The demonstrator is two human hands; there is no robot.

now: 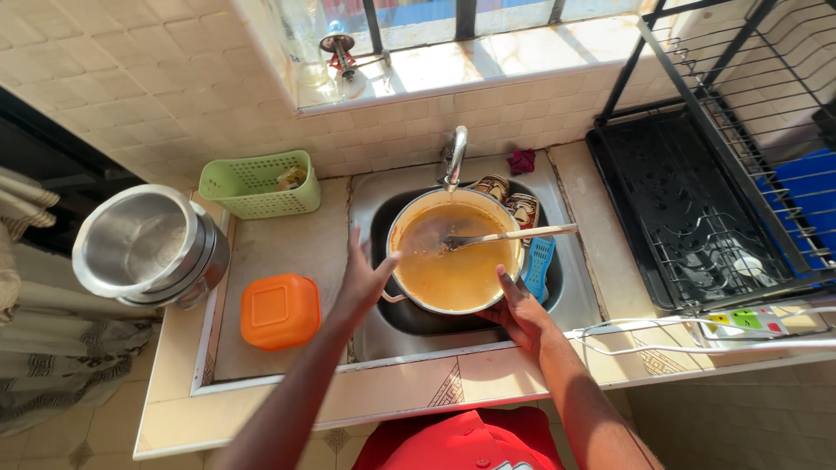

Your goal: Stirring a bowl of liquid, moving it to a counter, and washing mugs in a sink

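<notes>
So our left hand is spread wide, fingers splayed, with the thumb tip just touching the rim of the big steel pot at about its 9 o'clock, not actually gripping anything. Our right hand is down at the pot's 5 o'clock, thumb up against the rim and the fingers tucked under the edge, so it looks like it's got hold of the pot, though we can't see the fingers themselves.

The pot sits in the sink right under the tap, full of murky orange-brown water. A spoon lies in it, bowl near the middle and handle sticking out past the rim towards 3 o'clock.

Behind the pot at 1 o'clock there are two patterned cups, and a blue brush-looking thing is wedged at 3 o'clock.

Further out, at 9 o'clock on the counter, there's an orange lidded box, then stacked steel pots beyond it. A green basket sits at 10 o'clock. Off at 3 o'clock is the black dish rack, with a white power strip in front of it.
</notes>
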